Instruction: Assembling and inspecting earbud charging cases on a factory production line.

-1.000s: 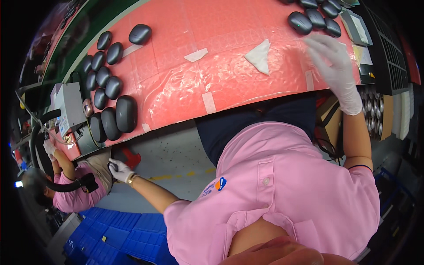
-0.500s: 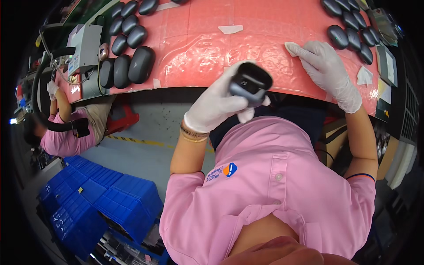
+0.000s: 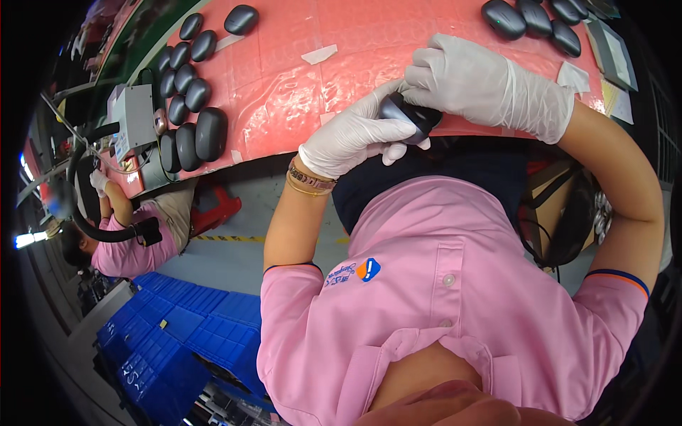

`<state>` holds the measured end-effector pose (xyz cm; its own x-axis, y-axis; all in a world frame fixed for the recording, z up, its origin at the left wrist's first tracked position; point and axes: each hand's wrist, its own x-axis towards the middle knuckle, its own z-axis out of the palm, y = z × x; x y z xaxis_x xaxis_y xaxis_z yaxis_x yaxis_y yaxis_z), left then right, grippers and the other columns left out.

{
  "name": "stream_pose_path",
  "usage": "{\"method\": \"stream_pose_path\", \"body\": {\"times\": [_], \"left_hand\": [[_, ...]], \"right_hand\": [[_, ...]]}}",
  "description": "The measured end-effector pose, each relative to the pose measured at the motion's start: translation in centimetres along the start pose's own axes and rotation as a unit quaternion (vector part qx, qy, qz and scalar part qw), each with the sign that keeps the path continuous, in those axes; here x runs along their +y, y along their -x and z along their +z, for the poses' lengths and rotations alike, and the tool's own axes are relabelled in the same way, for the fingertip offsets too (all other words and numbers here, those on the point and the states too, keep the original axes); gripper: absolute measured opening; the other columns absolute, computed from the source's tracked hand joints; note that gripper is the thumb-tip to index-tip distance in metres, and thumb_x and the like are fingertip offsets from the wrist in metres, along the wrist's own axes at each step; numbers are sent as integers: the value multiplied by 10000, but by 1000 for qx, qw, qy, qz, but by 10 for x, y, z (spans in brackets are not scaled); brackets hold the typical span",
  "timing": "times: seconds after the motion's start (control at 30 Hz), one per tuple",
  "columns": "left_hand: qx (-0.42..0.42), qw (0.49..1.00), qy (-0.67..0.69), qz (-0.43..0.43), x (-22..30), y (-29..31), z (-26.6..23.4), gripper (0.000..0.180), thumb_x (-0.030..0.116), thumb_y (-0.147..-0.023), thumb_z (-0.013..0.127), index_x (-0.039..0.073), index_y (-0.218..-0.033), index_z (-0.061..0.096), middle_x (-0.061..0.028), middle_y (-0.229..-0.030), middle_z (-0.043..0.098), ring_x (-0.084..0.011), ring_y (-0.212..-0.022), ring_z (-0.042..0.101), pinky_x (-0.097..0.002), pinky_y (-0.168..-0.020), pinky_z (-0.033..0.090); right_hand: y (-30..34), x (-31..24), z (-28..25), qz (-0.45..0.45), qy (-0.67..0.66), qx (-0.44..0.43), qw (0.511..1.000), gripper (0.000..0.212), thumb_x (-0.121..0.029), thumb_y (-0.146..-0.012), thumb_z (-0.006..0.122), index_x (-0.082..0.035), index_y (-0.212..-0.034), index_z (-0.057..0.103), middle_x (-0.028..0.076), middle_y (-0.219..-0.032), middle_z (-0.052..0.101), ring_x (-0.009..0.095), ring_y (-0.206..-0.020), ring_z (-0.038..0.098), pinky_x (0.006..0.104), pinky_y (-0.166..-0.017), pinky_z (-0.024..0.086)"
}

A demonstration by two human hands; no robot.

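Over the near edge of the red-covered table (image 3: 284,99), my gloved left hand (image 3: 344,142) grips a dark glossy earbud case (image 3: 399,113) from the left. The case is tilted, and its dark interior is partly hidden by fingers. My gloved right hand (image 3: 472,85) comes over from the right, its curled fingertips against the top of the case. Whatever those fingers pinch is hidden behind the glove.
Several dark cases (image 3: 204,46) lie at the table's left, beside larger ones (image 3: 211,135) and a grey box device (image 3: 135,121). More cases (image 3: 504,19) sit far right. Tape (image 3: 319,55) marks the cover. Blue crates (image 3: 177,319) and a co-worker (image 3: 138,238) are at left.
My right hand has moved left from the tabletop, where it pinched a small pale piece, to the case. The case has turned in my left hand. The view has shifted.
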<state>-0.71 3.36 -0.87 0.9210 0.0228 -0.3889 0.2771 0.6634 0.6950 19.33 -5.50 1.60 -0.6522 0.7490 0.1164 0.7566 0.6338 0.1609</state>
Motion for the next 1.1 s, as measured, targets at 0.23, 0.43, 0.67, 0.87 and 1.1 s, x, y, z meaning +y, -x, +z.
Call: {"method": "stream_pose_path", "body": {"times": [0.23, 0.43, 0.67, 0.87, 1.1], "left_hand": [[36, 996, -83, 25, -4, 3, 10, 725, 122, -815, 632, 32, -1425, 251, -209, -892, 642, -132, -527, 501, -225, -520, 415], [49, 994, -94, 11, -4, 4, 16, 685, 15, -799, 664, 50, -1380, 303, -138, -869, 634, -120, -625, 573, -240, -553, 473], [62, 985, -72, 146, -19, 12, 31, 785, -88, -802, 610, 175, -1385, 155, -161, -1093, 563, -191, -804, 640, -268, -637, 539], [56, 956, -32, 287, -26, -3, 26, 848, -121, -782, 574, 220, -1383, 83, -177, -1249, 464, -234, -955, 620, -314, -697, 545], [82, 935, -109, 326, -36, -15, 20, 832, -169, -769, 516, 178, -1386, 79, -130, -1241, 452, -233, -1071, 547, -344, -887, 485]], "right_hand": [[9, -21, -13, 80, -47, -73, 993, 202, -192, -779, 550, -116, -948, 630, 31, -832, 542, 180, -824, 555, 300, -745, 423], [24, -40, -16, 118, -82, -74, 987, 211, -190, -783, 554, -132, -966, 642, 35, -807, 543, 191, -798, 559, 316, -739, 432], [37, -38, -38, 204, -199, 115, 952, 291, -30, -697, 608, -100, -975, 663, 45, -779, 538, 214, -737, 542, 338, -690, 427], [53, -63, -24, 444, -453, 263, 727, 404, 112, -816, 500, -53, -1162, 628, 69, -890, 628, 130, -766, 566, 233, -690, 441], [18, -80, -9, 374, -380, 270, 801, 473, 114, -761, 537, -29, -1210, 585, 80, -850, 607, 198, -714, 549, 296, -677, 440]]}}
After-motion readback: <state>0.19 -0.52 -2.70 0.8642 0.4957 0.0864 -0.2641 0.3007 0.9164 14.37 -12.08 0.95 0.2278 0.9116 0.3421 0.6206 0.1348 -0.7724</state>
